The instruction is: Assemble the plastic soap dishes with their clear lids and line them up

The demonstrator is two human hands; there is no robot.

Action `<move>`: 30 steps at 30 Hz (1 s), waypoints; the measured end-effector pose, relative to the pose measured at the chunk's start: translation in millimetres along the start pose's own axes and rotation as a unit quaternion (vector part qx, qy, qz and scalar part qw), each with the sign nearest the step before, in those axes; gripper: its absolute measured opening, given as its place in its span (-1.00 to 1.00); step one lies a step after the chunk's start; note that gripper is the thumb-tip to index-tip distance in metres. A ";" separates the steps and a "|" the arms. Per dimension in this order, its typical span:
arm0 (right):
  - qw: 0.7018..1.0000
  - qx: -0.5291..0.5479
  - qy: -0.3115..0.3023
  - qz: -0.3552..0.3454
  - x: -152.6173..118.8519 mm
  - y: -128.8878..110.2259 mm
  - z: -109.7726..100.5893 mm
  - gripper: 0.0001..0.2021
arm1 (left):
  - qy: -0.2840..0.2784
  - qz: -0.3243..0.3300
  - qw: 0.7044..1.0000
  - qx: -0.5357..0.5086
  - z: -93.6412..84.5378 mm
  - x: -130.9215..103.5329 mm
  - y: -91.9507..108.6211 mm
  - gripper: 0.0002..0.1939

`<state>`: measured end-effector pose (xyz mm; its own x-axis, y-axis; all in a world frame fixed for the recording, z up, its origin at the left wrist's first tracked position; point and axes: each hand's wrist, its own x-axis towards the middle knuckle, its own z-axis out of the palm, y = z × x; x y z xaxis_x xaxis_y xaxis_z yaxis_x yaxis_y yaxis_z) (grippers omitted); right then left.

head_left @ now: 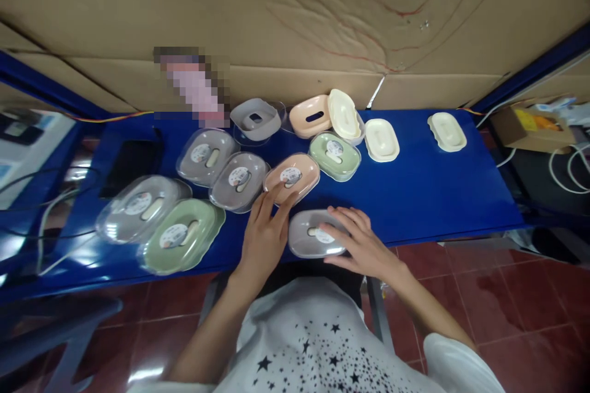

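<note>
My left hand [266,227] has its fingers stretched out, the tips on the near edge of a peach oval box [302,167] with a clear lid and round label. My right hand [362,242] lies spread over the right end of a grey oval box [299,236], covering part of its label. That grey box sits at the table's front edge, in front of me. Left of my hands are another lidded grey box [233,191] and a lidded green box [177,239]. A second green box [345,163] stands just behind the peach one.
On the blue table [428,190] are more grey boxes [147,202], an open grey tub [255,118], a peach piece [306,118] and cream pieces [381,140]. A black flat object [133,163] lies left. Cardboard [295,18] lines the back; a cardboard carton [525,126] stands right.
</note>
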<state>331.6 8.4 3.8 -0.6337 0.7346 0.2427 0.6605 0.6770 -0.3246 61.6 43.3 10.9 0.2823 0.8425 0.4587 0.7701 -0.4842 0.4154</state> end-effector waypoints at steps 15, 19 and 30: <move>0.966 -0.041 0.175 0.183 120.8 103.0 -37.8 -0.56 | 0.039 0.050 0.997 0.042 8.2 -37.6 3.9 -0.65; 0.951 0.005 0.189 0.246 144.0 144.1 -35.4 -0.71 | 0.025 0.018 0.998 0.048 14.2 -32.4 -2.7 -0.58; 0.760 0.212 0.471 0.394 -13.4 130.7 -33.7 -0.56 | -0.010 0.002 1.000 0.026 15.0 -39.1 -3.0 -0.44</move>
<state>440.0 88.5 -11.1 0.5927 0.7464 0.3026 0.3705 0.0808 -0.9253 56.9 15.4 -20.1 0.2964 0.8454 0.4444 0.7979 -0.4749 0.3713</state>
